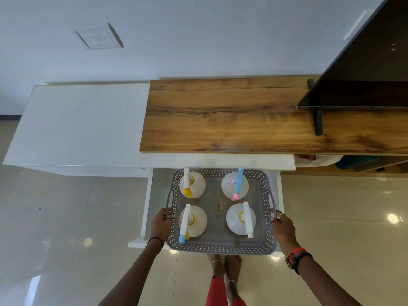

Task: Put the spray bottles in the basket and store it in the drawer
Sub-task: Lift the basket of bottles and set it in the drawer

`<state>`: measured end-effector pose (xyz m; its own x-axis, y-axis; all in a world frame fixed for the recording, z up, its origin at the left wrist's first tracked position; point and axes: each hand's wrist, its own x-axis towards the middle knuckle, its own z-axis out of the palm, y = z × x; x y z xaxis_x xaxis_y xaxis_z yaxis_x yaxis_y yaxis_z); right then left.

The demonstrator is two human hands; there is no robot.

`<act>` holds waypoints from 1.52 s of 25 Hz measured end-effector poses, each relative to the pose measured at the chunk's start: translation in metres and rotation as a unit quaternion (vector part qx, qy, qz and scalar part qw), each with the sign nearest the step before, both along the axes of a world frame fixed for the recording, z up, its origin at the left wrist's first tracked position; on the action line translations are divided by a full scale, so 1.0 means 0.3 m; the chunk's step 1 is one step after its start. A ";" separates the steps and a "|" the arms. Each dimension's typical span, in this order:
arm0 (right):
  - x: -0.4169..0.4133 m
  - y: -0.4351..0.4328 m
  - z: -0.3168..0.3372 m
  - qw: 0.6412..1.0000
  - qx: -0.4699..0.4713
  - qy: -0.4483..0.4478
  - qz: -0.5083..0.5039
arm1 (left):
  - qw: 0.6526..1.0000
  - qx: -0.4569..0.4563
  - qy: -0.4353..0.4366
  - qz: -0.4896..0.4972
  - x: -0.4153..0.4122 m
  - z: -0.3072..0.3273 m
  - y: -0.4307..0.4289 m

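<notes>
A grey perforated basket (218, 247) hangs over the open white drawer (147, 202), its near rim past the drawer's front edge. Inside it stand several pale round spray bottles: one with a yellow nozzle (192, 184) at the far left, one with a blue and pink trigger (235, 186) at the far right, one with a white and blue trigger (193, 221) at the near left, one with a white trigger (241, 219) at the near right. My left hand (160, 225) grips the basket's left handle. My right hand (283, 228) grips its right handle.
The drawer sticks out of a low white cabinet (72, 124) with a wooden top (231, 120). A dark television (362, 69) on black feet stands at the right of that top. Glossy beige floor tiles (55, 228) lie all around, and my feet (225, 268) are under the basket.
</notes>
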<state>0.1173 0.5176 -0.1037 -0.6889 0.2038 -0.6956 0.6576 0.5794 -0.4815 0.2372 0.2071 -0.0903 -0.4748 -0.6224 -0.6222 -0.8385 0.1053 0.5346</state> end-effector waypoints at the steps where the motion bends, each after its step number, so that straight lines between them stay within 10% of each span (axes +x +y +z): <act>1: 0.007 -0.002 -0.012 1.000 -0.001 -0.002 -0.004 | 1.000 0.002 -0.001 -0.001 0.001 -0.013 -0.002; 38: -0.024 -0.090 -0.489 0.997 -0.034 -0.027 -0.064 | 0.999 0.030 -0.042 -0.003 -0.045 -0.543 -0.072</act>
